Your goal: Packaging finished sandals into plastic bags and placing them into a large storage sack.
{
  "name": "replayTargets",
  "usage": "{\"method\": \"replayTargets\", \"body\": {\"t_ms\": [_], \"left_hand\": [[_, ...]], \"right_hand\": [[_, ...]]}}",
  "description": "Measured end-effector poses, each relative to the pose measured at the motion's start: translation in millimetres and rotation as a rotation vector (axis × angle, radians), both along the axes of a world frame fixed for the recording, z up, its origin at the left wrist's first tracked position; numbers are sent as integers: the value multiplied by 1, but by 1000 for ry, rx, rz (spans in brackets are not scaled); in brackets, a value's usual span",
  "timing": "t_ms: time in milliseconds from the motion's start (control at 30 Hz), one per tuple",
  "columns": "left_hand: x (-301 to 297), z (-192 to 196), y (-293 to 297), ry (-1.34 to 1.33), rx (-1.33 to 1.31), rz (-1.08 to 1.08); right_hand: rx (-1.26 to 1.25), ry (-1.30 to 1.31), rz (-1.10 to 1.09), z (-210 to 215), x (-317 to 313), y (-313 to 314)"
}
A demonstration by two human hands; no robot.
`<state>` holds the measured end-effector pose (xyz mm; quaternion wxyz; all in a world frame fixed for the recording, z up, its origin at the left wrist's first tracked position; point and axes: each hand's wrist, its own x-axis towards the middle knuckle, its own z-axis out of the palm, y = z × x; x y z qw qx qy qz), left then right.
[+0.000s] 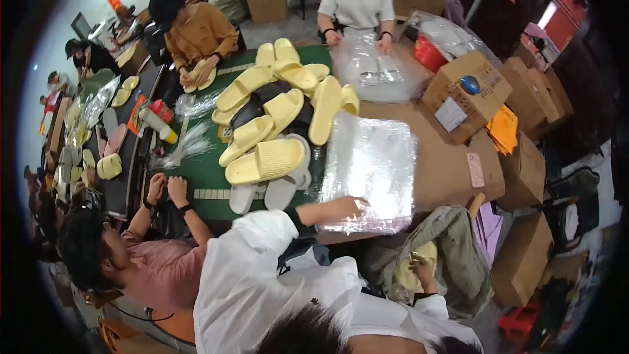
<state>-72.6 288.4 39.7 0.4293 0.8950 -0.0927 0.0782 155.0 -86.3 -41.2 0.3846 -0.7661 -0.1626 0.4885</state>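
Observation:
My left hand (342, 210) lies with fingers stretched out on the near edge of a stack of clear plastic bags (370, 157), which shines under the light. Lower right, my right hand (424, 271) grips a yellow slipper (407, 274) at the mouth of a grey-green sack (462, 255). Clear film shows around that slipper, and the sack's inside is mostly hidden. Left of the bag stack rises a pile of yellow slippers (267, 162), mixed with black ones. Light grey slippers (280, 191) poke out beneath its near side.
A person in pink (160, 269) sits at my left, one in brown (200, 33) works at the far left. Across the table, a person in white (357, 0) handles clear bags (373, 69). A cardboard box (465, 95) and a phone (475, 169) rest on the right side.

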Motion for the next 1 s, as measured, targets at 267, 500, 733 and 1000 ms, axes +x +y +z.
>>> {"method": "replayTargets", "body": {"t_ms": [267,500,733,1000], "left_hand": [[-118,103,147,435,523,1526],[-160,54,180,646,-488,1624],[-173,22,186,395,-1300,1426],[-164,32,154,160,-1529,1274]], "right_hand": [[371,-694,-668,113,10,85],[514,-497,-209,146,-43,208],[483,-313,-3,149,-80,238],[431,-170,72,120,-83,226]]}}
